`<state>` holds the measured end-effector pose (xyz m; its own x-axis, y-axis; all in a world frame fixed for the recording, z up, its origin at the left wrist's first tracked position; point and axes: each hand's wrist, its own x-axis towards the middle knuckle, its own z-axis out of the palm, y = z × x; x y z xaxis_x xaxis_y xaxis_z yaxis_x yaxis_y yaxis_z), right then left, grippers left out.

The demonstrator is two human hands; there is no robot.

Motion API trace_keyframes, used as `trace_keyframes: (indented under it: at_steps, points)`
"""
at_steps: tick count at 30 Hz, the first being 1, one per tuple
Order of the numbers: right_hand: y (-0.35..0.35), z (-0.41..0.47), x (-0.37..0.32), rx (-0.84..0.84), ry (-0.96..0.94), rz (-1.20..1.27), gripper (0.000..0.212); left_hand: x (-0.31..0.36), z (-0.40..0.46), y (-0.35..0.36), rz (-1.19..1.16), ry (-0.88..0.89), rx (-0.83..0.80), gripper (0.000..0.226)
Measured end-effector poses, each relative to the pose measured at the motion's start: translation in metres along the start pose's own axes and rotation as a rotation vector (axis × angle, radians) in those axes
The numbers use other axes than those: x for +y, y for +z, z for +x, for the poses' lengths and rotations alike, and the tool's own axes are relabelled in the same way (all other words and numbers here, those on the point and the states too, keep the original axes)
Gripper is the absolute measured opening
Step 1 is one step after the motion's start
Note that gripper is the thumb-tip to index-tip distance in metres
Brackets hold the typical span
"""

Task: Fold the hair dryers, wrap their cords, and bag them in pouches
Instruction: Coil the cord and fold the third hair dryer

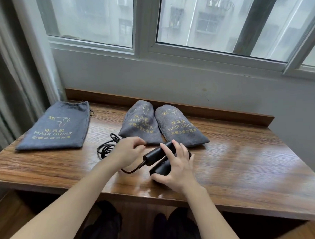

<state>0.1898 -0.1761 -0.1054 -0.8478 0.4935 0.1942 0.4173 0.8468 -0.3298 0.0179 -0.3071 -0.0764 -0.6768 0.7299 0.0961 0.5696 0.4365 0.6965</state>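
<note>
A black hair dryer (155, 155) lies folded near the middle of the wooden desk (244, 162), its handle swung against the body. My right hand (178, 168) grips it, fingers over the top and thumb at the near end. The black cord (105, 148) leaves the handle, loops under my left wrist and lies in a loose coil to the left. My left hand (128, 150) hovers over the cord with curled, blurred fingers; whether it pinches the cord is unclear. A flat grey pouch (53, 128) lies at the far left.
Two stuffed grey pouches (141, 125) (180, 126) lie side by side against the desk's raised back edge, just beyond the dryer. A window and wall stand behind the desk, with a curtain (7, 88) at the left. Dark shoes (103, 226) show below the desk's front edge.
</note>
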Motion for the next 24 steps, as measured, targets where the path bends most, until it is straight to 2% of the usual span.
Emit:
trace_keyframes:
  at_steps: [1, 2, 4, 5, 9, 13, 16, 20, 24]
  points:
    - [-0.002, 0.002, -0.001, -0.028, 0.031, -0.023, 0.100, -0.011, 0.002, -0.005, 0.192, -0.062, 0.127, 0.027]
    - [-0.004, 0.005, -0.001, -0.050, 0.060, -0.046, 0.098, -0.021, 0.001, -0.008, 0.361, -0.152, 0.179, 0.033]
    - [-0.008, 0.010, -0.002, -0.076, 0.110, -0.095, 0.096, -0.037, -0.003, -0.013, 0.525, -0.313, 0.118, 0.046]
    - [-0.010, 0.013, -0.002, -0.091, 0.136, -0.123, 0.094, -0.043, -0.003, -0.015, 0.508, -0.337, 0.090, 0.048]
    - [-0.015, 0.022, -0.004, -0.185, 0.206, -0.222, 0.090, -0.049, 0.000, -0.022, 0.313, -0.314, 0.122, 0.044]
    - [-0.013, 0.027, -0.010, -0.221, 0.179, -0.270, 0.079, -0.045, 0.001, -0.026, 0.132, -0.330, 0.238, 0.049]
    - [-0.009, 0.029, -0.014, -0.211, 0.156, -0.283, 0.066, -0.036, -0.002, -0.023, -0.004, -0.258, 0.278, 0.041]
    - [-0.005, 0.031, -0.020, -0.210, 0.144, -0.268, 0.058, -0.010, -0.009, -0.027, -0.245, -0.175, 0.433, 0.025]
    - [-0.001, 0.033, -0.028, -0.140, 0.137, -0.130, 0.046, 0.024, -0.014, -0.041, -0.536, -0.050, 0.375, 0.031]
